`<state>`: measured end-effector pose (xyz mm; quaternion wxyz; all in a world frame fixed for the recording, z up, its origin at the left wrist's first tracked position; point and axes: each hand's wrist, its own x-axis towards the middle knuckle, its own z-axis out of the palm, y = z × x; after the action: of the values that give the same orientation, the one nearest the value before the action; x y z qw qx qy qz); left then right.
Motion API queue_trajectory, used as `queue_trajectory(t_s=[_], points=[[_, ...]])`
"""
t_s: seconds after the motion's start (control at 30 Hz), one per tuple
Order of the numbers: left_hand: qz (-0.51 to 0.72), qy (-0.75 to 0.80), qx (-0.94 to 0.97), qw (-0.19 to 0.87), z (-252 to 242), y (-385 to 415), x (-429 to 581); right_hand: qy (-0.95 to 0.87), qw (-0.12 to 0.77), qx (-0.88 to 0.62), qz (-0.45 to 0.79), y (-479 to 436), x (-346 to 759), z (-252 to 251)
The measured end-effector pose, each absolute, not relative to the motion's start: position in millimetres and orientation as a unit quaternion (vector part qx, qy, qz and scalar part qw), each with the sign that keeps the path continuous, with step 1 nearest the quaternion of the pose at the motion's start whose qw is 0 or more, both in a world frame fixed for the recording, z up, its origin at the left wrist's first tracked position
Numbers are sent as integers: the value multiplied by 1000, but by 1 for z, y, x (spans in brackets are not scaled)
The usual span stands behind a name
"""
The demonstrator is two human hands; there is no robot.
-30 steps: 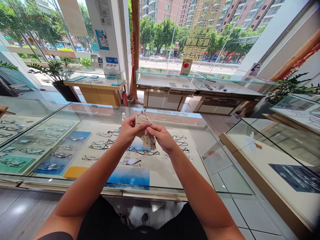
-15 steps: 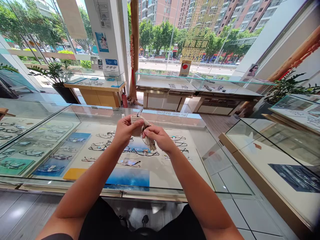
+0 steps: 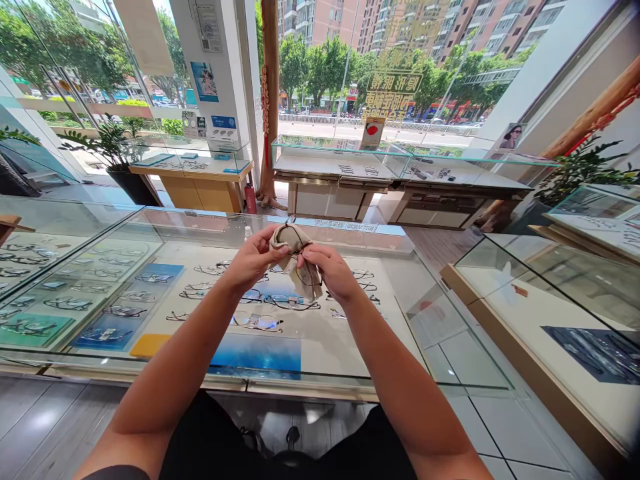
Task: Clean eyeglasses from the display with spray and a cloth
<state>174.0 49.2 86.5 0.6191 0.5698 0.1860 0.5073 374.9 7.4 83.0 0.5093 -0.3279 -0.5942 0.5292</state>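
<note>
Above the glass display case, my left hand [image 3: 257,257] pinches a beige cloth [image 3: 306,280] that is folded around a pair of eyeglasses [image 3: 296,231]. The dark rim of the glasses curves over the cloth at the top. My right hand [image 3: 327,267] is closed on the middle of the glasses frame, its fingertips close to those of my left hand. One thin dark temple hangs below the right fingers, against the cloth. Fingers and cloth hide much of the lenses.
Beneath my hands the glass display case [image 3: 350,373] holds rows of eyeglasses [image 3: 291,303] and a yellow pad [image 3: 149,345]. A small white bottle [image 3: 248,232] stands behind my left hand. Another glass case [image 3: 505,307] is at the right, with more showcases [image 3: 330,167] by the window.
The cloth and glasses have turned, so the rim now shows across the top and more cloth hangs down. Both hands have shifted slightly to the right.
</note>
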Motion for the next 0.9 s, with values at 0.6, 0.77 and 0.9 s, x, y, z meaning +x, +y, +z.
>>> queue_trajectory(t_s=[0.6, 0.77, 0.9], points=[[580, 261, 566, 524, 81, 39, 187, -672, 455, -318, 491, 4, 366, 78], [541, 240, 581, 558, 82, 48, 180, -655, 473, -314, 499, 6, 370, 79], [515, 199, 592, 587, 82, 53, 173, -617, 498, -323, 517, 8, 374, 81]])
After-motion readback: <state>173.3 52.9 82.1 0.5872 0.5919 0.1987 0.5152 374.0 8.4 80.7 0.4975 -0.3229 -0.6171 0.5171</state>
